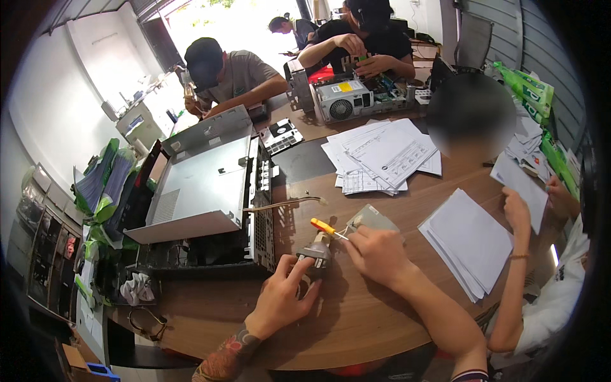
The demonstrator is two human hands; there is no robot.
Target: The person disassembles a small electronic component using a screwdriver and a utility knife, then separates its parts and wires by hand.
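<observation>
My left hand (286,298) is closed at the fingers on a small grey metal part (316,249), just above the wooden table. My right hand (380,256) is closed around the thin pale end of a small yellow-and-orange screwdriver (323,226). Its coloured handle points away from the fingers, over the far side of the grey part. Beneath and beyond my right hand lies a flat grey plate (380,219), partly covered by the hand. The exact kind of the grey part is hard to make out.
To the left stands an opened computer case (197,184), with a loose cable (286,204) reaching toward my hands. Papers lie in a stack (468,242) on the right and a pile (385,153) farther back. Co-workers sit around the table (223,312); another opened computer (350,99) is at the far side.
</observation>
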